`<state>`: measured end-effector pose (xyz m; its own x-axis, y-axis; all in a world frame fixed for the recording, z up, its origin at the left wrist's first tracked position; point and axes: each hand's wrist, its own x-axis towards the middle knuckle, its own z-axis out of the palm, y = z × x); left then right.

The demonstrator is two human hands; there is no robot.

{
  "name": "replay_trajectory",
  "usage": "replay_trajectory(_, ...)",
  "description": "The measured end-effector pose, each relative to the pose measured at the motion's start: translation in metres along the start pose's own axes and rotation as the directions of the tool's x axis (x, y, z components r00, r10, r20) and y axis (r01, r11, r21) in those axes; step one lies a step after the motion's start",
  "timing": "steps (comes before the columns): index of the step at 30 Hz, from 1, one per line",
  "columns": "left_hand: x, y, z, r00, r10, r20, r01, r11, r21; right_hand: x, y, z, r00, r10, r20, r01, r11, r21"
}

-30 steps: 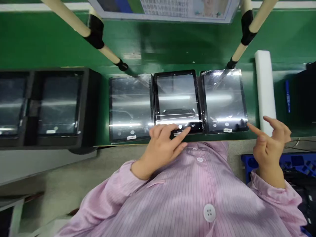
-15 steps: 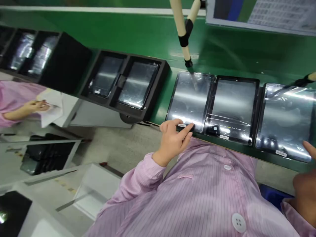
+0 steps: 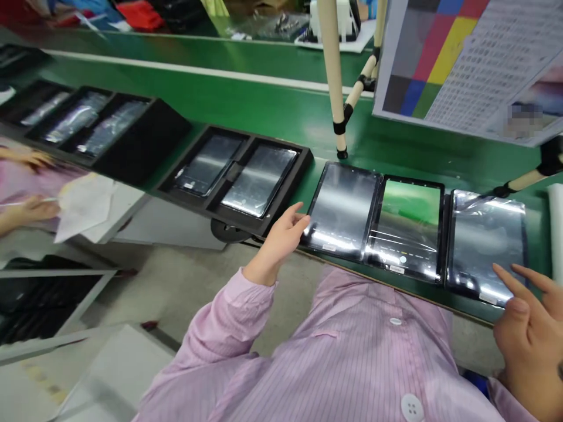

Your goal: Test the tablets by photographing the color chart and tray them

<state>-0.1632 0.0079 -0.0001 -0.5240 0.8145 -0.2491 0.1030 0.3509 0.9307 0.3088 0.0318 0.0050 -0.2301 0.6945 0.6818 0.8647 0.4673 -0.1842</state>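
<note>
Three tablets lie side by side on the green bench in front of me. My left hand (image 3: 285, 237) is at the lower left edge of the left tablet (image 3: 341, 211), fingers stretched out and holding nothing. The middle tablet (image 3: 407, 231) shows a green picture in its upper half and a row of small marks below. Over the lower right of the right tablet (image 3: 486, 243) is my right hand (image 3: 534, 337), with fingers apart and nothing held. Whether its fingertips touch the glass I cannot tell. White labels sit at the tablets' lower edges.
To the left, a black foam tray (image 3: 284, 214) holds two tablets, with a taller black tray stack (image 3: 153, 138) beyond. A co-worker's hand (image 3: 33, 210) is near white papers (image 3: 85, 205). Cream pipe legs (image 3: 336, 76) and a colour chart board (image 3: 444, 64) stand behind the tablets.
My left hand has moved left to the left tablet's edge. My right hand has come further into view over the right tablet. The middle screen now shows green. The view has tilted up.
</note>
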Motion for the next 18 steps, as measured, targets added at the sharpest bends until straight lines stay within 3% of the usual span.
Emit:
replay_trajectory(2,-0.001,0.010,0.003,0.999,-0.039,0.027,0.044,0.975,-0.218,0.013,-0.012,-0.001,0.999,-0.042,0.018,0.041,0.998,0.044)
replay_trajectory(4,-0.003,0.019,0.009,0.987,-0.075,0.144,0.126,0.913,-0.388,0.027,-0.025,0.001,0.995,-0.056,0.084,0.048,0.994,0.098)
replay_trajectory(7,-0.005,0.032,0.016,0.964,-0.080,0.255,0.195,0.862,-0.468,0.049,-0.044,0.014,0.965,-0.146,0.216,0.104,0.975,0.195)
replay_trajectory(11,-0.012,0.052,0.009,0.968,-0.004,0.252,0.137,0.848,-0.513,0.074,-0.067,0.042,0.928,-0.266,0.260,0.185,0.936,0.298)
replay_trajectory(15,-0.035,0.074,-0.003,0.931,0.211,0.297,0.025,0.776,-0.630,0.091,-0.089,0.056,0.904,-0.211,0.371,0.020,0.889,0.458)
replay_trajectory(18,-0.052,0.089,0.007,0.890,0.336,0.309,0.007,0.667,-0.745,0.094,-0.102,0.052,0.951,-0.080,0.298,-0.122,0.789,0.602)
